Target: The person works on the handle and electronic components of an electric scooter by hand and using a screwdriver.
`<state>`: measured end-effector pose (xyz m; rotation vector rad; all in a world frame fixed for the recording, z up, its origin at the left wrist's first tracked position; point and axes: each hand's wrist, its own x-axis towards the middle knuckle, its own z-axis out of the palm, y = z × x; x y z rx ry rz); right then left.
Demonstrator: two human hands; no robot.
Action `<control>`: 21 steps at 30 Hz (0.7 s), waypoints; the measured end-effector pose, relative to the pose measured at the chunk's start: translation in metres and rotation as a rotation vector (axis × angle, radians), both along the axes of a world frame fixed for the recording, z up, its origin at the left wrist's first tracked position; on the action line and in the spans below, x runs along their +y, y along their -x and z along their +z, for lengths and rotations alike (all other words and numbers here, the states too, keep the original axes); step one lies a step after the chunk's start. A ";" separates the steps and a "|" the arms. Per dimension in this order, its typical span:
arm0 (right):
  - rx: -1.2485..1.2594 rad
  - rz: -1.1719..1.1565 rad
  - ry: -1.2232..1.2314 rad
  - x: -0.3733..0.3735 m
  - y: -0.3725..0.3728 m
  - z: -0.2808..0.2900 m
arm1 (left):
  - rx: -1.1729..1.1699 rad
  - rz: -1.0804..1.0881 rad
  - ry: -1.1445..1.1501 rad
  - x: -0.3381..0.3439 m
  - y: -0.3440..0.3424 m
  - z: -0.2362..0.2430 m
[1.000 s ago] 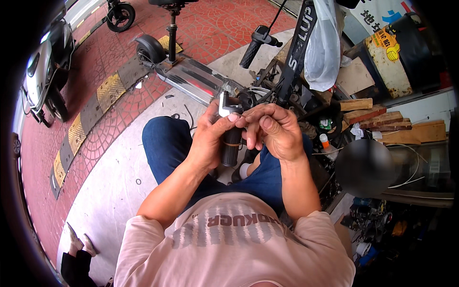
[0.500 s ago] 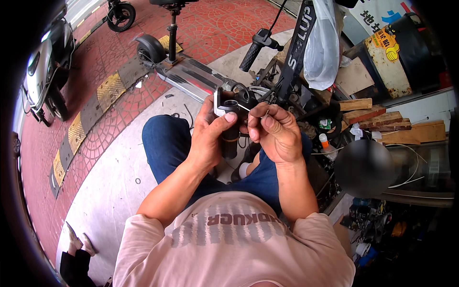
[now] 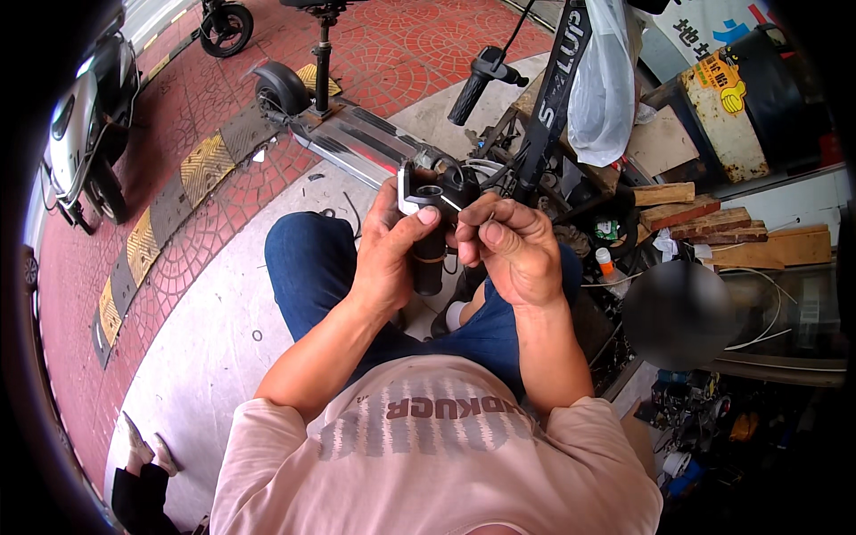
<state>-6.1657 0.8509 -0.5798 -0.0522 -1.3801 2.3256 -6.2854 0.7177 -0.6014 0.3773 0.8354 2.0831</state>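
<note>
Gripping the black handlebar clamp part (image 3: 434,214), the left hand (image 3: 392,254) is steadying it while the right hand (image 3: 513,250) is pinching a thin wire (image 3: 453,204) at its top; feeding it in likely needs fine fingertip aim.

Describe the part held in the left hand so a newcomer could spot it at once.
Start at the blue-jeaned knee in mid-picture and follow the left hand upward. It holds a black handlebar part: a short dark tube with a bracket on top. Unlike the scooter's black handle behind, it has a white metal plate at its upper left.
</note>
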 end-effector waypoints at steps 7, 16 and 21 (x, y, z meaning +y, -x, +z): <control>0.023 -0.023 -0.005 -0.003 0.000 -0.002 | -0.013 0.013 -0.008 0.000 0.000 0.002; -0.146 -0.084 0.348 -0.017 -0.005 0.005 | 0.301 0.214 0.077 -0.001 -0.005 -0.005; -0.136 -0.139 0.313 -0.021 -0.005 0.000 | 0.395 0.252 0.057 0.000 -0.006 -0.012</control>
